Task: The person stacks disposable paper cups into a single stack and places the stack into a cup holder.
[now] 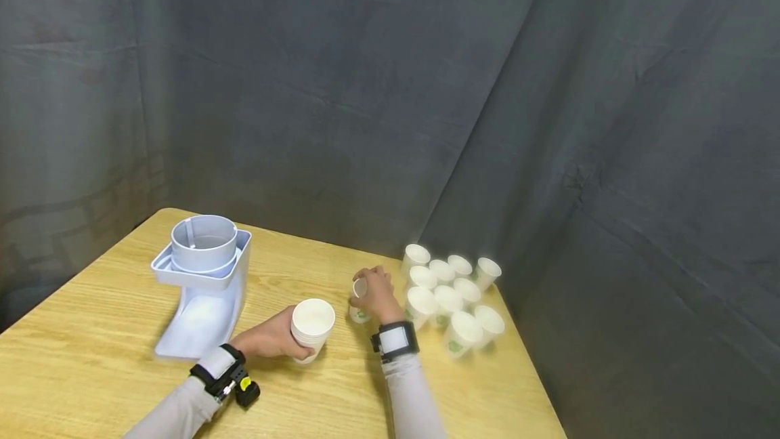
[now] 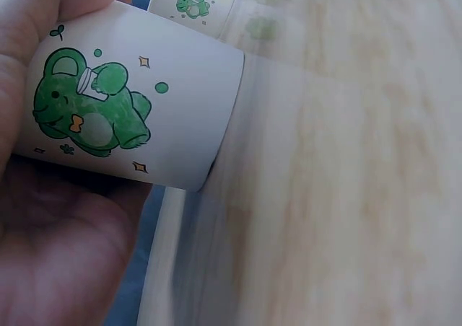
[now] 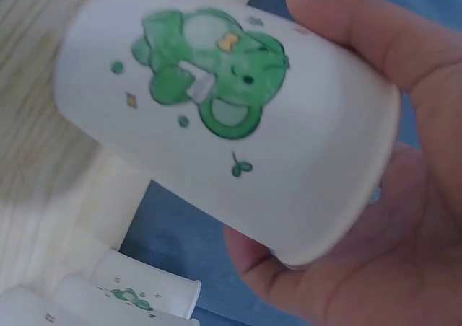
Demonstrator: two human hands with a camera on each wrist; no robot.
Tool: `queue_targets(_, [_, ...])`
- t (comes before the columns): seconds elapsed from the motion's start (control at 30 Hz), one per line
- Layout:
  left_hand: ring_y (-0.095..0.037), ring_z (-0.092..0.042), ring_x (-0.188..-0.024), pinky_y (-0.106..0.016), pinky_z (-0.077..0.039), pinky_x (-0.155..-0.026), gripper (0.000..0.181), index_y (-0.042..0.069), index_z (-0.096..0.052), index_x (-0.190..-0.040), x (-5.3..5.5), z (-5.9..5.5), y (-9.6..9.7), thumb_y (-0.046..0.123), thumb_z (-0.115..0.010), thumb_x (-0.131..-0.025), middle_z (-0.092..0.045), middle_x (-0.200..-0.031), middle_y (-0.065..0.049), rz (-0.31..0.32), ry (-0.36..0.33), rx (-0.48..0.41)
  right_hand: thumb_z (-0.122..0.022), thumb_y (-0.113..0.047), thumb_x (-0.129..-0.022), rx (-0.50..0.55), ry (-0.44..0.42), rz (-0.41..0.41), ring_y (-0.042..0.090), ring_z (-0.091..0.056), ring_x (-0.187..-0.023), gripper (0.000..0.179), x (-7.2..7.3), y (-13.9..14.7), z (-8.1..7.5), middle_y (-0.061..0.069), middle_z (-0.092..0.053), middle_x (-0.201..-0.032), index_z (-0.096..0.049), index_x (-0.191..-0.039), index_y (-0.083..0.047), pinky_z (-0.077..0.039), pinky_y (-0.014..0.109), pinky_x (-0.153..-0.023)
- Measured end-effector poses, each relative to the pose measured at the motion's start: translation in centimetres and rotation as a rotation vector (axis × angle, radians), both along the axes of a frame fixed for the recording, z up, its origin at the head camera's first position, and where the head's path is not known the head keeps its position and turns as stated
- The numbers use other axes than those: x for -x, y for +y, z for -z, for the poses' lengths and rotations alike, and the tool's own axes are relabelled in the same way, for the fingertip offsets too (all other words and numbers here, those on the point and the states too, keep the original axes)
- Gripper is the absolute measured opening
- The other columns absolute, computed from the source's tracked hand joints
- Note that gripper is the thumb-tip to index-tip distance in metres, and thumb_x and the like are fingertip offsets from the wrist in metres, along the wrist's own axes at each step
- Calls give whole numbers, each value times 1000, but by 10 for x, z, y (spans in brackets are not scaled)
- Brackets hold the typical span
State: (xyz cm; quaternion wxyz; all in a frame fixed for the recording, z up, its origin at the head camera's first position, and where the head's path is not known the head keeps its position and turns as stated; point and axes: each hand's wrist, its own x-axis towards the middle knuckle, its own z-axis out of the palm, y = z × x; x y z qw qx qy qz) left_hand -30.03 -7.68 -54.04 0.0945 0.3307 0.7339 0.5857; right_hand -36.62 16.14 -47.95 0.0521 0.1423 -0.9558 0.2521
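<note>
My left hand (image 1: 274,337) grips a stack of nested white paper cups (image 1: 313,320), held upright at the middle of the table. A green cartoon bear is printed on its side, plain in the left wrist view on the paper cup (image 2: 130,95). To the right, my right hand (image 1: 376,295) holds a single paper cup (image 1: 359,300), fingers and thumb around it near the rim. The right wrist view shows the same bear print on this paper cup (image 3: 216,117). Whether that cup touches the table I cannot tell.
Several white paper cups (image 1: 447,299) stand in a cluster on the right of the wooden table (image 1: 292,398), some blurred. On the left stands a pale plastic stand (image 1: 204,317) with a round open holder (image 1: 207,236) on top. Dark cloth (image 1: 305,87) hangs behind the table.
</note>
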Motion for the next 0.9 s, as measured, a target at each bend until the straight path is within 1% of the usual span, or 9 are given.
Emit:
queue_targets(0.17, [-13,-60,-110,-23,-42,-99,72,-2,-51,-135,0,-1,0,7,-84,-73,-64,-123,-14,0,4,-1,-86,-21,-78,-23,-21,-15,37,-48,-116,46,-9,-1,-10,20,-53,-129,-68,-118,-7,-49,52,-91])
queue_targets(0.27, [-12,-60,-109,-23,-43,-99,71,-2,-51,-135,1,0,-1,8,-84,-73,-64,-122,-13,-3,12,6,-83,-26,-82,-11,-1,-31,39,-49,-118,47,-15,-2,-16,21,-53,-131,-66,-121,-6,-51,52,-92])
queue_targets(0.4, [-12,-60,-109,-23,-43,-99,71,-2,-51,-135,1,1,-1,8,-84,-73,-64,-122,-12,-4,22,12,-80,-32,-85,10,69,-51,38,-52,-115,47,-22,-2,-26,21,-54,-127,-65,-120,-5,-52,52,-91])
queue_targets(0.6, [-11,-60,-110,-24,-43,-99,72,-2,-51,-136,0,2,-1,8,-85,-73,-64,-122,-12,-1,20,7,-78,-35,-87,40,165,-61,32,-59,-109,47,-35,-2,-42,18,-56,-122,-66,-120,-5,-53,46,-91])
queue_targets(0.77, [-12,-60,-108,-26,-44,-98,70,-4,-51,-134,0,3,0,7,-84,-72,-65,-120,-10,6,28,-8,-76,-38,-89,69,207,-76,29,-60,-107,47,-52,-3,-61,13,-57,-119,-65,-122,-6,-53,44,-92])
queue_targets(0.9, [-12,-61,-106,-26,-45,-97,70,-4,-50,-134,2,3,0,7,-84,-73,-65,-118,-8,10,25,-11,-74,-41,-91,89,230,-108,25,-59,-107,47,-65,-6,-74,10,-57,-119,-65,-124,-9,-52,43,-91])
